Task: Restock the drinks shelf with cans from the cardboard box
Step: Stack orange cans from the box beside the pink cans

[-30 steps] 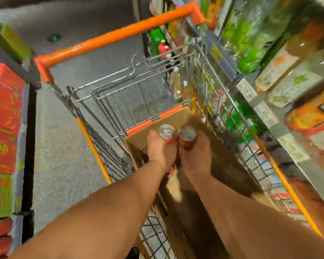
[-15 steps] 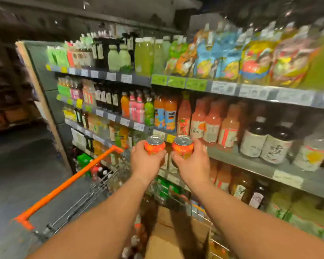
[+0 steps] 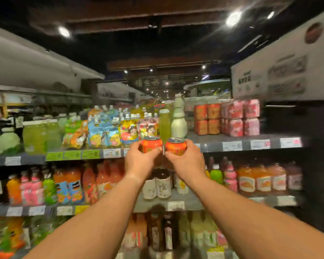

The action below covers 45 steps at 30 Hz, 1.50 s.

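My left hand (image 3: 141, 161) grips an orange can (image 3: 150, 143) and my right hand (image 3: 185, 161) grips a second orange can (image 3: 176, 146). Both cans stand upright, side by side, raised in front of the edge of the top drinks shelf (image 3: 232, 144). On that shelf to the right sit stacked packs of orange cans (image 3: 207, 118) and pink cans (image 3: 243, 117). The cardboard box and the trolley are out of view.
Left of the cans the top shelf holds drink pouches (image 3: 108, 129), green bottles (image 3: 36, 136) and a tall white bottle (image 3: 179, 116). The middle shelf (image 3: 176, 204) carries juice bottles and dark jars. A white sign (image 3: 284, 68) hangs at upper right.
I lifted both cans out of the box in the trolley and up to the top shelf's edge. My view rose from the trolley to the shelves.
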Motion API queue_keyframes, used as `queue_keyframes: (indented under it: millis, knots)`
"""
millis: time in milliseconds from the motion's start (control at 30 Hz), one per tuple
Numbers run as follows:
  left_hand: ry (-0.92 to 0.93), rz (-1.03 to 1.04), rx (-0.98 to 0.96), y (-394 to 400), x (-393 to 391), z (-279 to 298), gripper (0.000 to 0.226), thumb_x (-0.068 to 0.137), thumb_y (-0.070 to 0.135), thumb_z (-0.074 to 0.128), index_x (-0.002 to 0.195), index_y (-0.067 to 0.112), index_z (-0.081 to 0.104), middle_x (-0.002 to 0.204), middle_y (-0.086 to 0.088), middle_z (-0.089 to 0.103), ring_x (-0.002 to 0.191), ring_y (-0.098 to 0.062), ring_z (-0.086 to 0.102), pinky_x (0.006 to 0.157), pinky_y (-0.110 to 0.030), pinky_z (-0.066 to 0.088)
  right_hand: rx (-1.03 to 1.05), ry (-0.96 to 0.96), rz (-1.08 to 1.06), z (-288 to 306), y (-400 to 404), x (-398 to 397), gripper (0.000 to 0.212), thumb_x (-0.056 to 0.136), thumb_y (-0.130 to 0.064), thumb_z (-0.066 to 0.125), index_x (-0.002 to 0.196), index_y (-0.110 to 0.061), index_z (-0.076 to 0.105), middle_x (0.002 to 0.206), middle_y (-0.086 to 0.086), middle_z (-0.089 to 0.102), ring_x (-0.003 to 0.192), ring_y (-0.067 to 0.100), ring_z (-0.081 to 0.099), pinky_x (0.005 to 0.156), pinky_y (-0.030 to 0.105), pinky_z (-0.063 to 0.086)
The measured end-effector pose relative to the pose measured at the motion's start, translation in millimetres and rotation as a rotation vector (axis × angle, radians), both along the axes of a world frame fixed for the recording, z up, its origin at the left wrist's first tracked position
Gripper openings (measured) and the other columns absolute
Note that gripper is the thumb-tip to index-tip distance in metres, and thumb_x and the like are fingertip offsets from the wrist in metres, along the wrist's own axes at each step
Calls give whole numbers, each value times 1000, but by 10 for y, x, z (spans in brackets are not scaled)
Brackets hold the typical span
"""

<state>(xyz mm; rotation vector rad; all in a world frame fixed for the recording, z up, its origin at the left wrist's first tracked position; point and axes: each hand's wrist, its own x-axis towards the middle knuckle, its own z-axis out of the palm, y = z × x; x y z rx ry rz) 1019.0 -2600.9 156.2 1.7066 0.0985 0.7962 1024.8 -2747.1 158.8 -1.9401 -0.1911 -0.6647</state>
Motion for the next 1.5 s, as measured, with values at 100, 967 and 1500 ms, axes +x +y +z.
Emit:
queue_keyframes:
  millis: [100, 967, 1500]
  knots:
    - [-4, -70, -8, -479, 215, 97, 62, 47, 62, 81, 97, 25, 73, 91, 4, 77, 88, -24, 74, 85, -48, 59, 22, -10, -83, 94, -537, 80, 49, 68, -48, 76, 108, -24, 61, 102, 0, 69, 96, 24, 64, 77, 32, 49]
    - [95, -91, 5, -2092, 1977, 559, 29, 68, 39, 88, 87, 27, 71, 86, 10, 74, 82, -13, 71, 82, -36, 60, -33, 27, -76, 590, -2026, 1808, 43, 76, -40, 77, 112, -26, 58, 100, -9, 64, 87, 14, 60, 69, 28, 48]
    - [398, -117, 133, -1930, 3319, 567, 38, 76, 23, 83, 106, 3, 69, 101, -12, 70, 91, -26, 69, 65, -25, 47, -172, 307, -187, 644, -1781, 3025, 55, 77, -31, 76, 120, -11, 48, 110, 8, 65, 97, 29, 65, 83, 39, 56]
